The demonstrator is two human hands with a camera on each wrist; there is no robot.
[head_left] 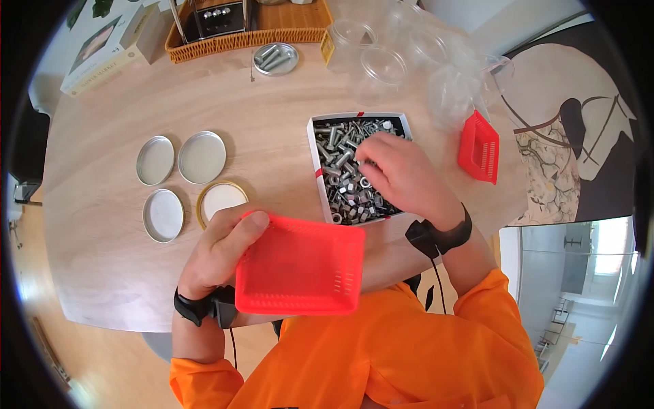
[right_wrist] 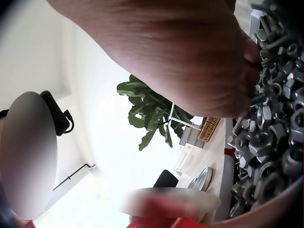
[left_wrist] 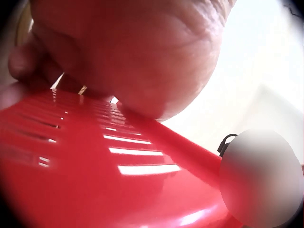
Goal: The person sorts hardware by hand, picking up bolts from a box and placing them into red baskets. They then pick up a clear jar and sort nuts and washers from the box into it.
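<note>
My left hand [head_left: 221, 249] grips a red plastic basket [head_left: 300, 269] by its left rim, thumb over the edge, and holds it tilted in front of the box. Its inside looks bare in the head view. The slotted wall of the basket [left_wrist: 142, 156] fills the left wrist view below the palm. My right hand [head_left: 402, 174] reaches over a white-edged box [head_left: 315, 153] of mixed bolts, screws and nuts [head_left: 351, 198], with its fingers curled down at the bolts. In the right wrist view the fingertips are mostly hidden behind the hand; I cannot tell whether they pinch a bolt.
Several round tin lids [head_left: 202, 157] lie to the left. Behind them are a tin dish [head_left: 276, 59] holding bolts and a wicker tray [head_left: 286, 34]. Clear plastic jars [head_left: 383, 65] stand at the back right. A second red basket [head_left: 479, 146] stands right of the box.
</note>
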